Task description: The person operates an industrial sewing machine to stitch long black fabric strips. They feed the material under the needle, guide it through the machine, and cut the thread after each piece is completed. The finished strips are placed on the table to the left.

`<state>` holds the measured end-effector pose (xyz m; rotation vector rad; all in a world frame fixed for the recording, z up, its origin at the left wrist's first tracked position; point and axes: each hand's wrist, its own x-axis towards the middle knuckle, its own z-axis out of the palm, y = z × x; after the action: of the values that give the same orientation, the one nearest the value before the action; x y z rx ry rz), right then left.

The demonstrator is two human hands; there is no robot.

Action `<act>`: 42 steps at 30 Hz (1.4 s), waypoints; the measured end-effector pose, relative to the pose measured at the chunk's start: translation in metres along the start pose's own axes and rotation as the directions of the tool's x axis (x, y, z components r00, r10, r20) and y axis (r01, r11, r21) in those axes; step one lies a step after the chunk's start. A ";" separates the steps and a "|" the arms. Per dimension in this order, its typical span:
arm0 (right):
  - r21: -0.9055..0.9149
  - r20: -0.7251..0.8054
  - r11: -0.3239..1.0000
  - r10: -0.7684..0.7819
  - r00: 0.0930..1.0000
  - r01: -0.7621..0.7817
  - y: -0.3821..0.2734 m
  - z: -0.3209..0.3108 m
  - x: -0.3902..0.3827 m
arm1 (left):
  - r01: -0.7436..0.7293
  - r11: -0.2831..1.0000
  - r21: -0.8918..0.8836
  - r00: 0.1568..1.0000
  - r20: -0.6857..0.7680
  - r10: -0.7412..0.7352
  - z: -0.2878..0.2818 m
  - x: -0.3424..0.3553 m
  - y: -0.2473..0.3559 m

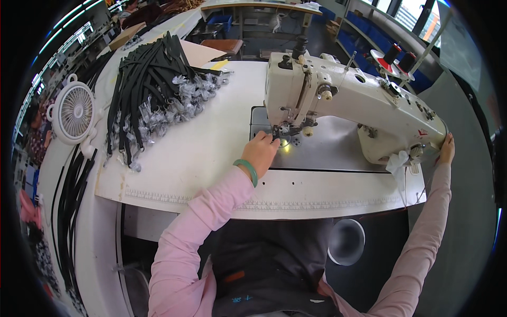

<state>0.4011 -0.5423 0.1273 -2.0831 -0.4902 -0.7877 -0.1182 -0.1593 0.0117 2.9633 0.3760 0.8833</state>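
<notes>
Left hand (pixel 262 149) at the needle, right hand (pixel 447 149) on the far end of the sewing machine (pixel 351 82).

Left fingers bent and drawn together beside the small light (pixel 285 144); from my post I cannot tell whether they pinch anything. Right palm touches the machine's end, fingertips partly hidden, so I cannot tell how firmly it grasps. Machine stands between and just beyond the hands. Ahead-left of the left hand I log black straps (pixel 150 71) with clear plastic, heaped on the white table (pixel 211 182); farther left, a white fan (pixel 76 112). Thread spools (pixel 392 54) stand ahead-left of the right hand.
</notes>
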 end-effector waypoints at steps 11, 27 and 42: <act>0.325 0.082 0.903 0.270 0.959 -0.282 0.039 0.001 -0.024 | 0.013 0.999 -0.035 0.999 0.046 -0.011 0.003 0.003 -0.004; 0.344 0.170 0.822 0.421 0.891 -0.454 0.021 0.013 -0.041 | -0.057 0.997 0.046 0.998 0.006 0.057 0.006 -0.003 -0.010; 0.309 0.164 0.876 0.333 0.929 -0.369 0.023 -0.004 -0.009 | -0.013 1.000 -0.001 0.999 -0.052 0.013 0.005 0.000 -0.005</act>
<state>0.4065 -0.5593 0.1097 -1.8240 -0.2648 -0.3504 -0.1163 -0.1546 0.0070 2.9502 0.3575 0.9628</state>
